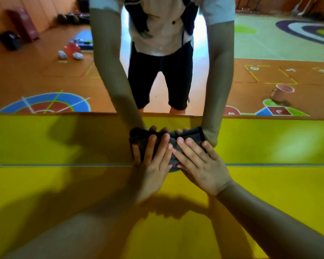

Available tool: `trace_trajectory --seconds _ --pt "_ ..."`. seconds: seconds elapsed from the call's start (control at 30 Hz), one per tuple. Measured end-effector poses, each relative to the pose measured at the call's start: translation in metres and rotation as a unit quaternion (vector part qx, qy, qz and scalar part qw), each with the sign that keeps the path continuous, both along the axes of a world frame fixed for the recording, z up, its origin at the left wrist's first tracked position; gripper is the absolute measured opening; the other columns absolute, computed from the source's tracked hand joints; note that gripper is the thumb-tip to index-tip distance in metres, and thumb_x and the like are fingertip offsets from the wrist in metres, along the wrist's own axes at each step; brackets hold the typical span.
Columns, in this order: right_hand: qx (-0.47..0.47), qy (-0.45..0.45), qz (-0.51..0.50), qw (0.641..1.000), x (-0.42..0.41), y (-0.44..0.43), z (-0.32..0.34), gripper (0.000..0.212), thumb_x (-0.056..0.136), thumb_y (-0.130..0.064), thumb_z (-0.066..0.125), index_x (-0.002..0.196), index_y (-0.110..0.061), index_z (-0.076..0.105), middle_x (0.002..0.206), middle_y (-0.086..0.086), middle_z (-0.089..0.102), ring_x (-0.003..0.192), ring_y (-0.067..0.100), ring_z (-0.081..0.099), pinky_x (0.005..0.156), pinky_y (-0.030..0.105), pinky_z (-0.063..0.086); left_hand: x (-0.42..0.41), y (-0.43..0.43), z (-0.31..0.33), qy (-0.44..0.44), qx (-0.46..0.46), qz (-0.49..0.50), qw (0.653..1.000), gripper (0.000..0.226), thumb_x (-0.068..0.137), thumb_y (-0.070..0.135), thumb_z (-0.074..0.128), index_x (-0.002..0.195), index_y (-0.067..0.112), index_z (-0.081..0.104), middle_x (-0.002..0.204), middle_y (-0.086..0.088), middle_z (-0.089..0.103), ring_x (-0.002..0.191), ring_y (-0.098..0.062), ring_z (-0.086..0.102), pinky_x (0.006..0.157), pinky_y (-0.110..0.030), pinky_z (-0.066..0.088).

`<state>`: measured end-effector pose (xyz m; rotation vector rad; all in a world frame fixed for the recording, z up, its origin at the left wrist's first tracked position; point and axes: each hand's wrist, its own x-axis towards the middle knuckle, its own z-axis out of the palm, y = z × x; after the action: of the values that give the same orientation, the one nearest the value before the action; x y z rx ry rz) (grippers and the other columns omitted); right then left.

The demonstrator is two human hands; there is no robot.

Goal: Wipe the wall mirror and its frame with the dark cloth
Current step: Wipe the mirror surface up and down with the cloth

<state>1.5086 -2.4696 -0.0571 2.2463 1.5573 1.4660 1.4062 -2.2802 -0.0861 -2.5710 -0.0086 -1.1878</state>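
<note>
Cloth (pixel 173 161) at foot of mirror (pixel 45 71), under left hand (pixel 153 165) and right hand (pixel 200 165), side by side; mat (pixel 64 202) below.

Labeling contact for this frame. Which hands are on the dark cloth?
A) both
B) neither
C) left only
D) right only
A: the left hand and the right hand both lie with straight fingers on the dark cloth, pressing it onto the yellow surface.
</note>
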Motion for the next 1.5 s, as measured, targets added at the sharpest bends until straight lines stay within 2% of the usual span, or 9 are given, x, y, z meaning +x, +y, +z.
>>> trace_trajectory --seconds 0.1,0.33,0.5,0.67,0.8,0.93,1.2,1.37,1.5 --pt "-0.008 -0.008 0.012 1.0 0.003 0.003 0.003 0.074 0.102 -0.039 0.063 0.163 -0.018 0.026 0.172 0.006 0.012 0.159 0.019 0.012 0.128 0.041 0.006 0.002 0.006 -0.001 -0.023 0.019 0.004 1.0 0.098 0.093 0.05 0.051 0.164 0.006 -0.001 0.172 -0.016 -0.009 0.158 -0.041 -0.008 0.123 -0.066 -0.005" --pt "-0.018 0.002 0.02 1.0 0.001 0.002 0.023 0.059 0.109 -0.033 0.044 0.164 -0.019 0.025 0.173 0.005 0.013 0.159 0.019 0.014 0.128 0.041 0.007 -0.002 0.021 0.021 -0.046 0.059 -0.012 0.997 0.092 0.096 0.051 0.053 0.165 0.011 0.007 0.174 -0.009 -0.002 0.16 -0.029 0.0 0.126 -0.058 -0.001" --pt "-0.039 -0.011 -0.003 0.999 0.0 0.003 0.087 0.071 0.104 -0.032 0.054 0.165 -0.019 0.02 0.173 0.004 0.01 0.159 0.018 0.011 0.127 0.041 0.012 0.002 0.019 0.076 -0.061 0.039 0.013 0.997 0.089 0.097 0.05 0.048 0.165 0.013 0.005 0.174 -0.005 -0.001 0.16 -0.027 0.0 0.127 -0.057 -0.003" --pt "-0.018 -0.057 0.008 0.998 0.007 0.01 0.195 0.062 0.106 -0.031 0.043 0.164 -0.019 0.025 0.172 0.005 0.014 0.158 0.019 0.016 0.129 0.042 0.008 0.004 0.022 0.189 -0.074 -0.001 -0.014 0.997 0.08 0.099 0.051 0.048 0.164 0.015 0.016 0.174 -0.004 0.008 0.16 -0.027 0.008 0.126 -0.057 -0.003" --pt "0.006 -0.075 0.022 0.997 0.011 0.017 0.297 0.062 0.105 -0.033 0.043 0.163 -0.016 0.027 0.171 0.009 0.019 0.157 0.023 0.021 0.127 0.045 0.014 0.003 0.028 0.301 -0.096 0.024 -0.033 0.995 0.072 0.105 0.05 0.039 0.163 0.011 0.021 0.173 -0.008 0.013 0.159 -0.03 0.015 0.126 -0.058 0.002" --pt "0.055 -0.066 0.031 0.996 0.006 0.03 0.393 0.06 0.105 -0.036 0.046 0.161 -0.017 0.032 0.17 0.009 0.024 0.157 0.024 0.023 0.125 0.048 0.021 0.004 0.036 0.407 -0.095 0.074 0.02 0.992 0.077 0.105 0.052 0.032 0.165 0.01 0.009 0.173 -0.011 0.009 0.16 -0.029 0.007 0.127 -0.057 -0.003" --pt "0.151 -0.098 0.025 0.983 0.011 0.055 0.563 0.053 0.111 -0.039 0.036 0.159 -0.016 0.036 0.168 0.01 0.027 0.156 0.026 0.025 0.124 0.05 0.023 0.015 0.032 0.59 -0.171 0.027 0.024 0.985 0.062 0.109 0.043 0.018 0.163 0.013 0.025 0.173 -0.005 0.015 0.159 -0.026 0.013 0.127 -0.055 0.005" --pt "0.167 -0.132 0.018 0.977 0.019 0.054 0.66 0.054 0.111 -0.04 0.035 0.159 -0.015 0.036 0.168 0.011 0.027 0.156 0.025 0.024 0.12 0.05 0.029 0.019 0.037 0.693 -0.173 0.081 0.03 0.981 0.064 0.108 0.046 0.022 0.161 0.011 0.028 0.172 -0.006 0.016 0.159 -0.026 0.016 0.125 -0.057 0.011" --pt "0.175 -0.153 0.0 0.973 0.022 0.053 0.728 0.055 0.112 -0.041 0.03 0.161 -0.015 0.033 0.17 0.01 0.024 0.157 0.025 0.022 0.121 0.05 0.027 0.023 0.042 0.763 -0.18 0.111 0.021 0.977 0.065 0.107 0.045 0.027 0.161 0.009 0.027 0.172 -0.007 0.015 0.159 -0.026 0.013 0.126 -0.058 0.01"
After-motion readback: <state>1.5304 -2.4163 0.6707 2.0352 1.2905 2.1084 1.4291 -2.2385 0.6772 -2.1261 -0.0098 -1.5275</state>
